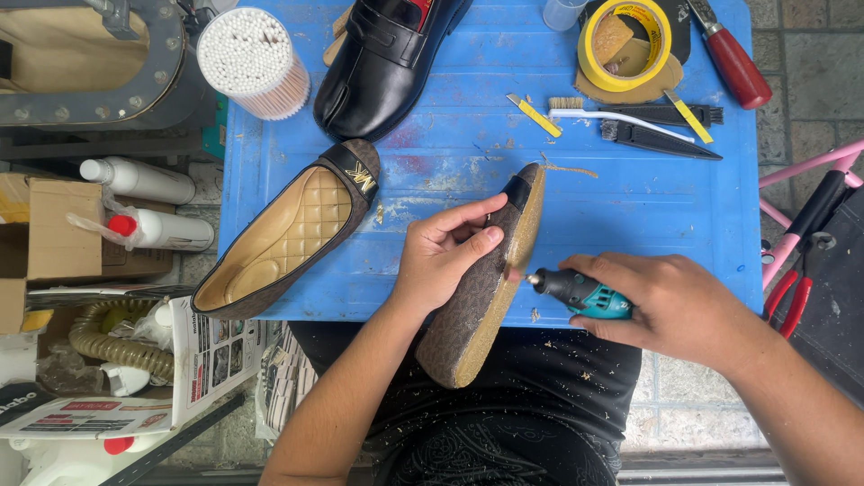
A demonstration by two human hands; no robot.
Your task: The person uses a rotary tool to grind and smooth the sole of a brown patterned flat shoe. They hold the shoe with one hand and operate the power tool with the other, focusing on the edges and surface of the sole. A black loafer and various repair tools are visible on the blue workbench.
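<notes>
Two hands [441, 261] [661, 301] around brown shoe [486, 288]

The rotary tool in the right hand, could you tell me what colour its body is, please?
Teal with a black nose, seen in the head view: rotary tool in the right hand.

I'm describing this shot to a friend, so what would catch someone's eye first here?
At the centre, the left hand holds a brown flat shoe on its side while the right hand presses a teal rotary tool to its sole edge. Its matching shoe lies to the left on the bright blue table, with a black loafer at the top.
</notes>
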